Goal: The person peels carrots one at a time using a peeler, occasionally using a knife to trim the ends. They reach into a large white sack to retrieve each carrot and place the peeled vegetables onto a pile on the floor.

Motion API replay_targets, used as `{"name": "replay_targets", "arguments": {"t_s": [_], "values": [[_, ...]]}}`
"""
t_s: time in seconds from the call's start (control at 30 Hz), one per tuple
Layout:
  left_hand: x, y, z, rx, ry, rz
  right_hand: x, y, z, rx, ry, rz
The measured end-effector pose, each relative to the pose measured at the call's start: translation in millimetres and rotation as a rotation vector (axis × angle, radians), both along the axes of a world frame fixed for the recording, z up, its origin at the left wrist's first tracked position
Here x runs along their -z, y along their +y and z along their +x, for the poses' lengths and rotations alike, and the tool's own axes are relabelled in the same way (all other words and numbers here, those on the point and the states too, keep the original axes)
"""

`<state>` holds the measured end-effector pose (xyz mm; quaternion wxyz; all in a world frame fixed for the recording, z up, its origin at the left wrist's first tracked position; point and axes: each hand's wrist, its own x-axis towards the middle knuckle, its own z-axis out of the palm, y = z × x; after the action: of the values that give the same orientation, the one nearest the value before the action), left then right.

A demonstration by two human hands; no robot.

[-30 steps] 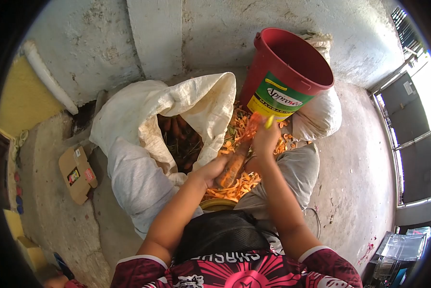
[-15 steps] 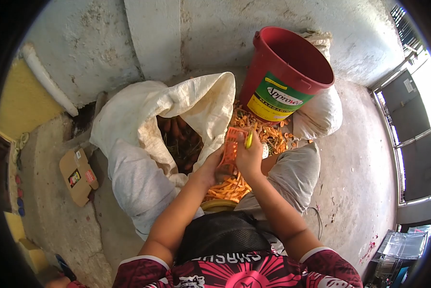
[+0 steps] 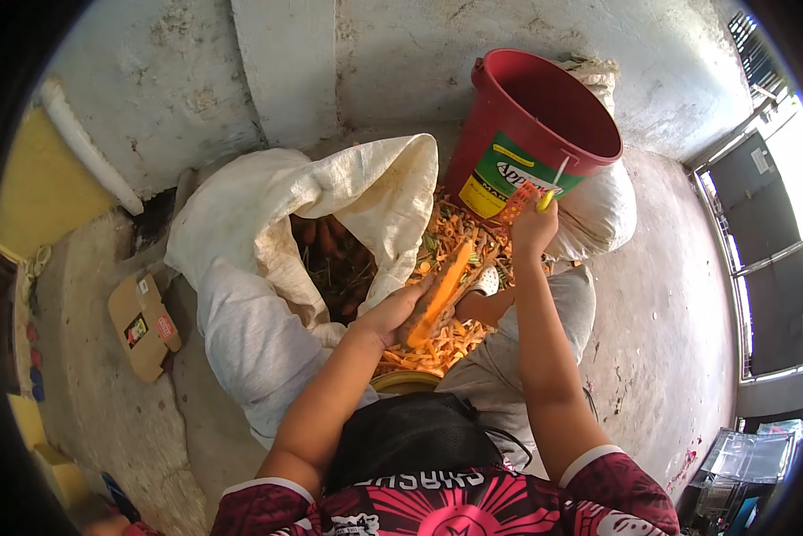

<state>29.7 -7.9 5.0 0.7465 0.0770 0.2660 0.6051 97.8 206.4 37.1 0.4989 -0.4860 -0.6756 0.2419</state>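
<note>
My left hand (image 3: 397, 317) is wrapped round a large carrot (image 3: 441, 299), held at a slant with a bright orange scraped face up and brownish skin along its edge. Out to the right, my right hand (image 3: 533, 230) grips an orange perforated grater (image 3: 517, 204) together with a yellow-handled tool (image 3: 546, 200), whose thin pale blade points up. The hands are apart, and the grater does not touch the carrot. Below the carrot, orange shreds (image 3: 428, 353) heap over a yellow-rimmed container (image 3: 406, 382) between my legs.
An open white sack (image 3: 231, 196) of carrots (image 3: 330, 246) stands at my left. Beyond my hands is a red bucket (image 3: 517, 98) among peelings (image 3: 450, 228). A full white sack (image 3: 602, 214) sits behind it, against the wall. Cut cardboard (image 3: 145, 326) lies on the left floor.
My right hand has moved up and right with the grater and yellow-handled tool, away from the carrot. The carrot in my left hand now shows its orange face.
</note>
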Motion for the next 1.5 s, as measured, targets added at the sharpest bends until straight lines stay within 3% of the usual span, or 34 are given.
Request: {"name": "replay_targets", "arguments": {"t_s": [0.1, 0.13, 0.23, 0.3, 0.37, 0.63, 0.83, 1.03, 1.13, 1.27, 1.4, 1.5], "values": [[-2, 3, 4, -0.222, 0.028, -0.195, 2, -14, -1, -0.119, 0.015, 0.083], [11, 7, 4, -0.246, -0.021, -0.149, -1, -31, -2, -0.266, 0.099, 0.061], [32, 8, -6, -0.097, -0.184, 0.068, 2, -84, -2, -0.419, 0.02, -0.104], [24, 7, -3, -0.183, -0.102, -0.04, -11, -122, 2, -0.568, 0.049, -0.275], [20, 8, -1, -0.252, -0.078, -0.098, 2, -136, 3, -0.599, 0.032, -0.248], [24, 10, 1, -0.265, -0.153, -0.164, 0, -136, 3, -0.538, -0.017, -0.275], [21, 5, -2, -0.254, -0.275, -0.018, 3, -133, 3, -0.543, 0.01, -0.26], [16, 7, 1, -0.263, -0.122, -0.157, 7, -132, 2, -0.479, -0.061, -0.219], [31, 6, -7, -0.115, -0.184, 0.108, 9, -128, 1, -0.407, -0.151, -0.157], [20, 8, -1, -0.152, 0.027, -0.146, 6, -117, -3, -0.301, -0.165, -0.105], [-15, -4, 4, -0.042, 0.217, -0.179, 12, -54, -5, -0.142, -0.136, -0.079], [-13, -3, 4, 0.015, 0.25, -0.111, 21, -21, -3, -0.059, -0.106, 0.028]]}}
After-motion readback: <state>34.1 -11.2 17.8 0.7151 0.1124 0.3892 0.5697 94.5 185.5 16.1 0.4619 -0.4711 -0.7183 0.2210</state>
